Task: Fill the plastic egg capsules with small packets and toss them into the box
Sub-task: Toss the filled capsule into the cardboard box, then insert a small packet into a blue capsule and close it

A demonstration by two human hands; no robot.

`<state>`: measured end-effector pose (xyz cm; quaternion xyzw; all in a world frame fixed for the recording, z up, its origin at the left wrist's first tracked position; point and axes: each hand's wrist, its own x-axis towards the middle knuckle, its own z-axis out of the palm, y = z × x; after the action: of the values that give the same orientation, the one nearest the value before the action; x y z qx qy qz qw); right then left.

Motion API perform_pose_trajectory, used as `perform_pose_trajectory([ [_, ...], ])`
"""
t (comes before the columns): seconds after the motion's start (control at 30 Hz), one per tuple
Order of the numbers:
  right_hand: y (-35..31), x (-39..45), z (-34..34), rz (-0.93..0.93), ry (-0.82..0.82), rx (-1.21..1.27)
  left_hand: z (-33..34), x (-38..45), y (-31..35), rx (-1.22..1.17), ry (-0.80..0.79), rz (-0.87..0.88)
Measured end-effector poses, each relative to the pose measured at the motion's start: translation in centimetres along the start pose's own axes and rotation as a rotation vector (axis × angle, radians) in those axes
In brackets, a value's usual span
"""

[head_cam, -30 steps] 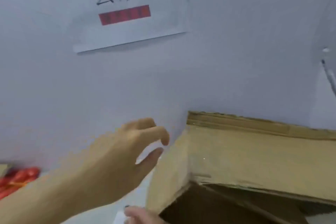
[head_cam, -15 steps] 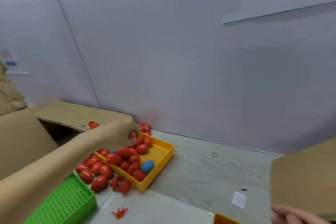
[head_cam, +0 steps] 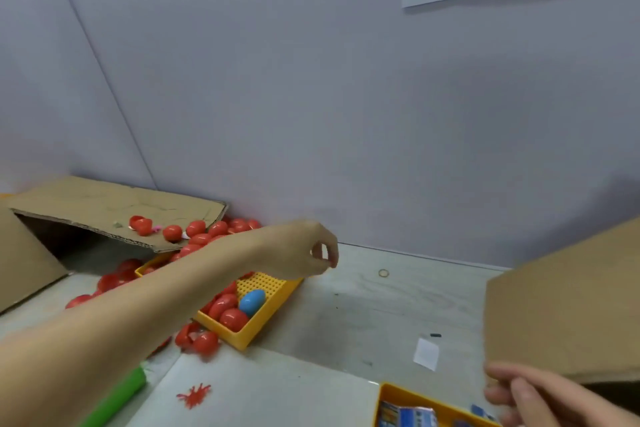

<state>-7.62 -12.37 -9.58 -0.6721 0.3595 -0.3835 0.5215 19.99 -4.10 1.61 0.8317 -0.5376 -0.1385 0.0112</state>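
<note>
Left hand (head_cam: pixel 304 253) hovers above the yellow tray (head_cam: pixel 258 319) of red egg capsules (head_cam: pixel 228 312), fingers curled, holding nothing visible. Right hand (head_cam: pixel 533 395), fingers loosely bent and empty, sits beside the cardboard box (head_cam: pixel 568 305) at the worktop (head_cam: pixel 363 315) edge.

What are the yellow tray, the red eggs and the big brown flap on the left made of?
Yellow tray: looks like moulded plastic, with a uniform colour and a perforated grid floor. Red eggs: probably glossy hard plastic, since bright highlights show on their smooth shells. Brown flap: corrugated cardboard, matte, with a fluted edge visible along its front.
</note>
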Motion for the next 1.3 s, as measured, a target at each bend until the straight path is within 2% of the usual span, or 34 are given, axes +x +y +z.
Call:
perform_pose_trajectory([
  [0.1,-0.7,-0.7,-0.1,-0.023,-0.071,-0.145,1.4,-0.8,5.2,-0.144,-0.145,0.194],
  [0.2,-1.1,-1.0,-1.0,0.0,-0.067,-0.164,1.7,-1.5,8.6,-0.242,-0.239,0.219],
  [0.37,-2.0,-1.2,-1.6,0.044,-0.101,-0.175,3.9,-3.5,11.6,-0.519,0.066,0.047],
  [0.43,-2.0,-1.3,-1.7,0.044,-0.1,-0.164,5.2,-4.6,12.0,-0.51,0.104,0.011],
  [0.57,-2.0,-1.5,-1.7,0.002,-0.086,-0.185,6.8,-6.8,12.6,-0.454,0.008,0.074],
  [0.8,-1.5,-1.5,-1.9,-0.057,-0.11,-0.213,8.1,-7.7,13.9,-0.271,-0.169,0.077],
  [1.03,-1.3,-1.6,-1.9,-0.092,-0.103,-0.172,9.3,-7.1,15.3,-0.216,-0.113,0.157],
  [1.3,-1.6,-1.6,-2.1,-0.072,-0.101,-0.099,8.6,-7.2,14.0,-0.356,-0.077,0.213],
])
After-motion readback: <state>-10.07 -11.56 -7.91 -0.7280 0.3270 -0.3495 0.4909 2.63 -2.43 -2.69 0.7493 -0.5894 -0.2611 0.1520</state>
